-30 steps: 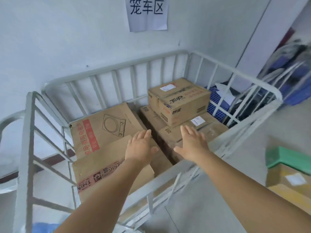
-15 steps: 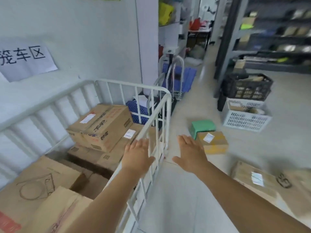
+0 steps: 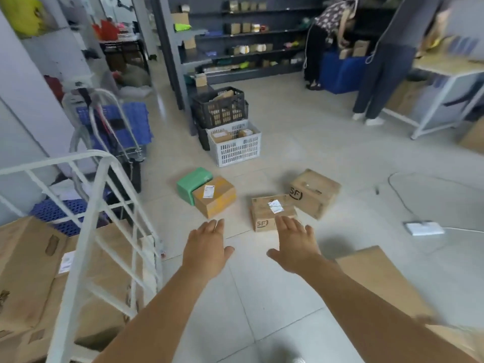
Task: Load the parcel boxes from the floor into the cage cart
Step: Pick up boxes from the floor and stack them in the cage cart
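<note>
Two bare hands reach forward over the tiled floor (image 3: 275,297), palms down, fingers straight and spread, holding nothing. The left hand (image 3: 207,248) hovers just right of the cage cart (image 3: 100,205), whose white railing stands at the left edge with brown cartons (image 3: 28,268) already inside it. The right hand (image 3: 294,246) hangs just in front of a small brown box with a white label (image 3: 271,213), its fingertips overlapping the box's near edge in the view; whether they touch it cannot be told. Behind that box sits a larger brown box (image 3: 314,192), tilted and touching it. To the left, a yellow-brown box (image 3: 214,196) lies against a green parcel (image 3: 192,184). Another carton (image 3: 379,279) lies partly under the right forearm. Farther back stand a white crate (image 3: 237,148) and a black crate (image 3: 220,107).
</note>
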A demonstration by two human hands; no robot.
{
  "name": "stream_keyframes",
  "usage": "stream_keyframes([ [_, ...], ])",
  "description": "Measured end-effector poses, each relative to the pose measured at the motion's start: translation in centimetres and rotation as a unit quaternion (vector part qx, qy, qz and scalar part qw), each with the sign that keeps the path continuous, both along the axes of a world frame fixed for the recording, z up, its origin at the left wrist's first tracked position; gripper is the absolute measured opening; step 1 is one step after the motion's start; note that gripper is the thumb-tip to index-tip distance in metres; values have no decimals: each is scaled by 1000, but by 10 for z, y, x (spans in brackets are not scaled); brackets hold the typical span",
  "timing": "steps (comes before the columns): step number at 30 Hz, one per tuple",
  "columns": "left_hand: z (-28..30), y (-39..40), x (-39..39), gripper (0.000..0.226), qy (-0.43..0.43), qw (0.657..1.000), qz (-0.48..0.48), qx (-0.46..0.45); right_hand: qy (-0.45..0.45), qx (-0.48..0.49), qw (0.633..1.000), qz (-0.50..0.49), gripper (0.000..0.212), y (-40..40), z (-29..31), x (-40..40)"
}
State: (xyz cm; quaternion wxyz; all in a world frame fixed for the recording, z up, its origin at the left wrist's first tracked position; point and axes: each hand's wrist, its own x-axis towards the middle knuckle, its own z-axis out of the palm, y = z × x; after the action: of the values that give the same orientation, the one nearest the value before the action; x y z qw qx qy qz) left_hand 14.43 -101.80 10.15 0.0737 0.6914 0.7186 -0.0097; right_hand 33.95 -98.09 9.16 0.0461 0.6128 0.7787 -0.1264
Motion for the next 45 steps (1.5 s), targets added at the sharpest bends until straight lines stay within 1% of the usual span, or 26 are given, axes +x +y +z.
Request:
stream_keyframes([
  [6,-14,33,90,71,3,993,-119,-20,7,-3,992,-123,86,-20,-16,94],
  [9,-22,43,140,69,-2,985,-170,-40,13,-12,984,-178,82,-30,-26,140],
  [14,-35,63,219,69,23,967,-246,-59,27,-40,965,-258,81,-40,-47,214],
  [16,-36,71,249,70,32,961,-267,-63,32,-49,957,-286,77,-41,-56,242],
  [21,-42,99,313,67,44,952,-295,-71,48,-56,937,-342,82,-31,-76,307],
  [27,-76,127,378,67,54,941,-312,-118,66,-68,915,-392,77,-32,-96,371],
  [32,-108,149,418,68,64,926,-334,-167,80,-94,883,-454,78,-35,-123,407],
  [38,-143,196,455,68,76,906,-362,-206,94,-130,835,-526,80,-19,-152,432],
  [42,-162,234,492,70,73,884,-405,-223,98,-138,790,-590,79,-1,-172,447],
  [45,-174,255,525,71,73,860,-450,-228,94,-137,757,-632,78,9,-184,460],
])
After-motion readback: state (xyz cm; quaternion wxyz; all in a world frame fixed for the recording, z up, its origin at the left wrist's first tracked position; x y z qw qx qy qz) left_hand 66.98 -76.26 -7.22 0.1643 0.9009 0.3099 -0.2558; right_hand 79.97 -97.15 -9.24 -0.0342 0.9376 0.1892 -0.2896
